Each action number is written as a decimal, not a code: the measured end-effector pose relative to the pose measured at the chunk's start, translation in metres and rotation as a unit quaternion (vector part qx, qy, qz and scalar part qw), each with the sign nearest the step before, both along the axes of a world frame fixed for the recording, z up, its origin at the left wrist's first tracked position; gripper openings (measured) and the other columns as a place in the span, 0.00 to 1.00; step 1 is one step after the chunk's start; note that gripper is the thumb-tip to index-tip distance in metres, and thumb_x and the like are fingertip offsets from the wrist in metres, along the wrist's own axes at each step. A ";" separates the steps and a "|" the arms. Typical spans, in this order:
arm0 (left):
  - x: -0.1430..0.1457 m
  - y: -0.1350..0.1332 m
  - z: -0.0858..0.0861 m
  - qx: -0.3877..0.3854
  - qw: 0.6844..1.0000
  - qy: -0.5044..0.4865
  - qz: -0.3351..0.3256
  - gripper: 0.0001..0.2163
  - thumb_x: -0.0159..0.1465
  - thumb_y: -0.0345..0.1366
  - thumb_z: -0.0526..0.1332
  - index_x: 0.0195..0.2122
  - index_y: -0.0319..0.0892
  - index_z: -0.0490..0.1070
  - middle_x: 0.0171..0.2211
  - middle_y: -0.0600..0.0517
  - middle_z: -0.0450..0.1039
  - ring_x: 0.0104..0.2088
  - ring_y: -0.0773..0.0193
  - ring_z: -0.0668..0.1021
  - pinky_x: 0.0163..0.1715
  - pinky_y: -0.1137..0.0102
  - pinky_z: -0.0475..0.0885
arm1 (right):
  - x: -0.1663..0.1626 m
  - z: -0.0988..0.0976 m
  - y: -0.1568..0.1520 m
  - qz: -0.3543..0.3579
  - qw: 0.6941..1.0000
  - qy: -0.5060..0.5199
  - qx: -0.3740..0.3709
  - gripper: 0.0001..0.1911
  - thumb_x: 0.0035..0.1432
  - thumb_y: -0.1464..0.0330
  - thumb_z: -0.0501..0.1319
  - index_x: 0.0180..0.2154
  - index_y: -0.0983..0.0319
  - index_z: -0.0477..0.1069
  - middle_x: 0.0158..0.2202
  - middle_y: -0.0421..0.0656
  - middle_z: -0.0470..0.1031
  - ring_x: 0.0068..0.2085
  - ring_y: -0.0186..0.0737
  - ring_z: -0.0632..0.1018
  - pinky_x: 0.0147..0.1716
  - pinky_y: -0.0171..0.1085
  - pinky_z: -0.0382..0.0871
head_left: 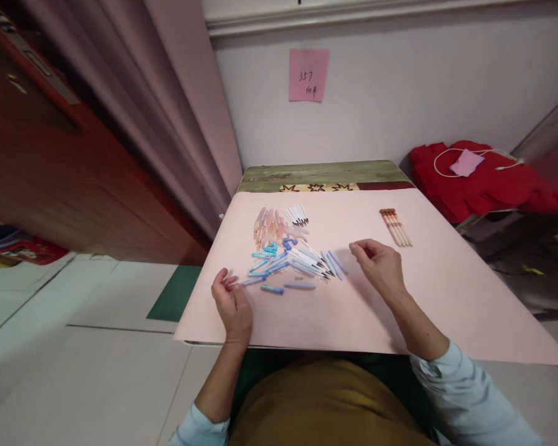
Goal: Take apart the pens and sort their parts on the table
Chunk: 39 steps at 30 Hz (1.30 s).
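My left hand is at the left front edge of the pink-covered table, palm turned inward, fingers loosely curled and apart with nothing seen in them. Beside its fingertips lies a loose heap of blue pen barrels. On the right of the heap, my right hand hovers with thumb and fingers pinched together; whatever is between them, if anything, is too small to make out. Nearest to it are light blue pen barrels. White pen refills with dark tips lie across the heap, next to small blue pen parts.
Behind the heap are clear pinkish pen parts and more white refills. At the right lies a row of assembled pens with brown ends. Red cloth with a white cable is beyond the right edge; a curtain hangs left.
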<state>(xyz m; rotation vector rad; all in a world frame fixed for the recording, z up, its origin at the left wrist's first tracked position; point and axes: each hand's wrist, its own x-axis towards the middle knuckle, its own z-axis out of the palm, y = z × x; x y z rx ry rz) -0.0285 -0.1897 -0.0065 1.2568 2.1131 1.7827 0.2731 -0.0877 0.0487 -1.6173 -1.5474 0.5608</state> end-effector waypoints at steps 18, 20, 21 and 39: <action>-0.001 -0.004 0.002 0.005 1.000 0.014 -0.004 0.08 0.63 0.38 0.61 0.40 0.42 0.75 0.51 0.44 0.70 0.54 0.57 0.72 0.54 0.63 0.67 | -0.009 -0.061 0.021 -0.030 0.993 0.113 0.015 0.17 0.55 0.56 0.62 0.32 0.63 0.79 0.27 0.42 0.78 0.29 0.39 0.74 0.34 0.37 0.67; -0.008 -0.001 0.008 0.001 1.000 -0.016 -0.003 0.08 0.62 0.40 0.63 0.37 0.41 0.76 0.47 0.45 0.72 0.50 0.58 0.74 0.52 0.63 0.68 | -0.010 -0.062 0.021 -0.034 0.992 0.119 0.018 0.17 0.55 0.56 0.62 0.32 0.63 0.79 0.27 0.42 0.78 0.29 0.39 0.74 0.34 0.37 0.67; -0.014 0.002 0.013 -0.003 1.000 -0.031 0.000 0.09 0.61 0.41 0.63 0.37 0.41 0.76 0.44 0.46 0.74 0.47 0.59 0.75 0.50 0.64 0.69 | -0.010 -0.062 0.021 -0.036 0.992 0.123 0.019 0.17 0.55 0.56 0.62 0.33 0.63 0.79 0.27 0.42 0.78 0.29 0.39 0.75 0.35 0.37 0.67; -0.040 0.009 0.033 -0.164 0.960 0.211 -0.079 0.05 0.59 0.38 0.61 0.28 0.46 0.73 0.29 0.51 0.76 0.34 0.56 0.73 0.38 0.63 0.65 | -0.010 -0.060 0.020 -0.032 0.991 0.129 0.024 0.17 0.56 0.56 0.62 0.32 0.63 0.79 0.27 0.42 0.78 0.29 0.39 0.75 0.34 0.37 0.67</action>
